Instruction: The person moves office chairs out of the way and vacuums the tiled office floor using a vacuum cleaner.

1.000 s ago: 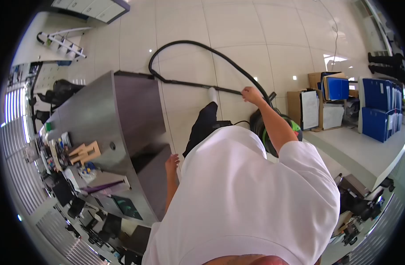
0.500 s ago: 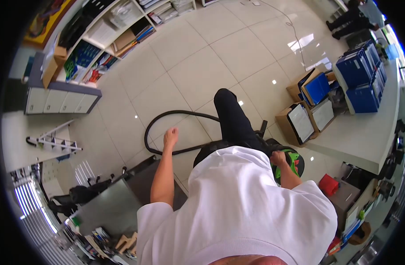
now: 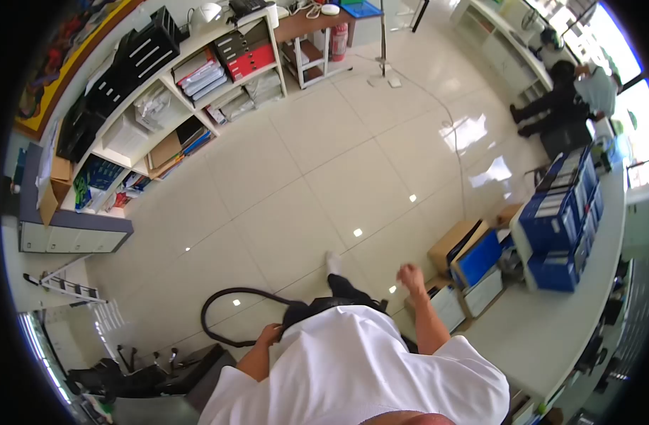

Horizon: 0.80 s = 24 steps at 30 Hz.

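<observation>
My left hand (image 3: pixel 270 333) hangs low beside my hip, close to a black vacuum hose (image 3: pixel 210 312). Its fingers are mostly turned away, so their pose is unclear. The hose loops across the floor on my left, its near end hidden by my body. My right hand (image 3: pixel 412 278) is swung forward over the floor, loosely curled and slightly blurred, with nothing visible in it. Cardboard boxes (image 3: pixel 448 312) holding files are nearest to that hand, with a blue folder (image 3: pixel 479 268) behind them.
Tiled floor (image 3: pixel 268 177) stretches ahead, crossed by a thin cable (image 3: pixel 458 170). White shelves (image 3: pixel 190 106) line the left. A white counter (image 3: pixel 551 340) with blue binders (image 3: pixel 551 234) runs along the right. Another person (image 3: pixel 562 103) is at the far right. A small ladder (image 3: pixel 66 283) lies left.
I have moved forward across the floor. My left hand has swung back to my hip, and my right hand has come forward from beside the green-and-black vacuum cleaner, which is now out of sight.
</observation>
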Motion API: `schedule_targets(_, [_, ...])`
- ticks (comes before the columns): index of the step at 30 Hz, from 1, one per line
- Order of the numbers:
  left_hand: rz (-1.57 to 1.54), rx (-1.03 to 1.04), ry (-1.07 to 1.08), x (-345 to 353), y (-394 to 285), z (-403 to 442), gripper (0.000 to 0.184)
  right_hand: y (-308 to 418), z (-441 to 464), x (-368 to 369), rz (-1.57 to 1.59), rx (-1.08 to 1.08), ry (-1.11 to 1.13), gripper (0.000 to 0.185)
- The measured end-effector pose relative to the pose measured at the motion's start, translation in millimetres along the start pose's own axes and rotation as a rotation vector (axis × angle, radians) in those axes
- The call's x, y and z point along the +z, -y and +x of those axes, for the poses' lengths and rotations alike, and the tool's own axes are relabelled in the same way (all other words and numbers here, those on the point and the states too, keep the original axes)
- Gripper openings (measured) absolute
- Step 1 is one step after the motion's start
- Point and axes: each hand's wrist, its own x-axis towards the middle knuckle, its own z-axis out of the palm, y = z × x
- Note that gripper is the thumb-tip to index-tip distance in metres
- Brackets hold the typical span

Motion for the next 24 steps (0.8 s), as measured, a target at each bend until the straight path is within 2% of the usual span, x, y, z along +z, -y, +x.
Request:
schedule_targets(1, [-0.319, -0.331, -0.031, -8.7, -26.4, -5.6, 0.038, 63.0, 32.4, -18.3, 0.135, -0.121, 0.010, 0.026])
schedule_targets(3, [-0.202, -0.247, -0.191, -29.6, -55.2, 10.7, 0.036, 160.0, 113.9, -50.1, 0.163, -0.291, -0.018, 0.027])
schedule_targets(4, [-0.695, -0.285, -0.311, -24.7, -50.9, 34.9, 0.035, 207.9, 141.7, -61.7, 0.080, -0.369, -0.048, 0.031])
schedule_targets(6, [-0.631, -0.263, -0.316, -41.4, -74.0, 67.0, 0.035, 285.8, 184.0, -72.9, 0.033, -0.408, -0.114, 0.032])
schedule_targets(10, [-0.326, -0.124, -0.299, -148.9, -157.5, 177.1, 0.035, 361.2, 250.9, -53.5, 0.067, -0.346, -0.040, 0.030])
schedule_targets(11, [-0.250, -0.080, -0.291, -178.2, -182.1, 215.6, 0.035, 367.5, 260.1, -40.2, 0.094, -0.320, 0.007, 0.028])
schedule_targets(12, [-0.115, -0.016, -0.358, -202.5, -198.7, 251.3, 0.034, 369.3, 269.2, -29.1, 0.014, -0.296, 0.048, 0.025])
schedule_targets(13, [0.036, -0.026, -0.329, -227.6, -211.2, 294.9, 0.033, 372.1, 270.2, -20.1, -0.052, -0.283, 0.135, 0.026])
schedule_targets(14, [-0.398, 0.066, -0.385, -254.5, -239.9, 313.2, 0.031, 322.5, 318.2, -17.3, -0.175, -0.366, 0.252, 0.027])
schedule_targets(15, [-0.330, 0.035, -0.416, -289.6, -265.7, 346.1, 0.031, 285.8, 339.6, -19.3, -0.296, -0.296, 0.295, 0.026])
schedule_targets(16, [-0.270, -0.011, -0.431, -304.4, -283.9, 370.1, 0.031, 315.0, 300.8, -26.5, -0.505, -0.126, 0.283, 0.028])
schedule_targets(17, [-0.168, 0.003, -0.432, -324.2, -308.5, 383.5, 0.030, 299.7, 301.7, -43.5, -0.659, -0.169, 0.395, 0.024])
schedule_targets(19, [0.089, 0.010, -0.434, -391.0, -382.5, 430.5, 0.027, 296.1, 299.9, -77.3, -0.970, -0.093, 0.560, 0.026])
schedule_targets(20, [0.257, -0.015, -0.404, -417.3, -414.3, 444.8, 0.025, 294.2, 290.2, -95.2, -0.799, -0.146, 0.377, 0.028])
schedule_targets(21, [0.338, 0.059, -0.386, -444.8, -448.2, 454.7, 0.024, 317.4, 282.4, -111.7, -0.571, 0.072, 0.309, 0.031])
schedule_targets(22, [0.414, 0.135, -0.371, -475.5, -491.0, 466.5, 0.023, 313.9, 292.3, -130.5, -0.495, -0.007, 0.301, 0.032])
schedule_targets(24, [0.403, 0.204, -0.342, -522.5, -558.3, 511.2, 0.024, 328.5, 323.6, -168.0, -0.514, -0.029, 0.276, 0.034])
